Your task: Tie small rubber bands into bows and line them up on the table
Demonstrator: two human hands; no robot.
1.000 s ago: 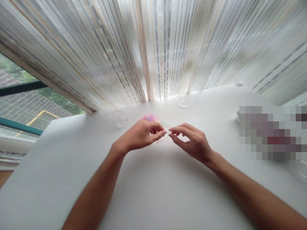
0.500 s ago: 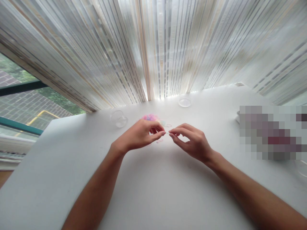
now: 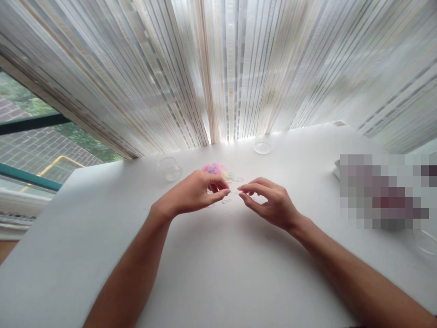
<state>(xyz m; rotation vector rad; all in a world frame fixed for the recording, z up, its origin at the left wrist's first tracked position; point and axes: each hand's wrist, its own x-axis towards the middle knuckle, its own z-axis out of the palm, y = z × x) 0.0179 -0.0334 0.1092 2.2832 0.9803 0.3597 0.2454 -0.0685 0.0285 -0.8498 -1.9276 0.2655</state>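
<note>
On my remote feed I count one left hand (image 3: 191, 193) and one right hand (image 3: 275, 200), two in all, with one white table (image 3: 218, 278) and one yellow rail (image 3: 62, 157). Clear round pieces (image 3: 262, 147) number at least three; I tally one multicoloured heap (image 3: 212, 169), its strands too fine to number, and at least two loose loops (image 3: 226, 201).

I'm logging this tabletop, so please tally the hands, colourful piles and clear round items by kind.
Hands: 2 (left hand, right hand)
Colourful piles: 1 (pinkish pile)
Clear round items: 3 (left item, overlapping outlines counted as one; far item; right-edge item, cut off)
Total: 6
</note>
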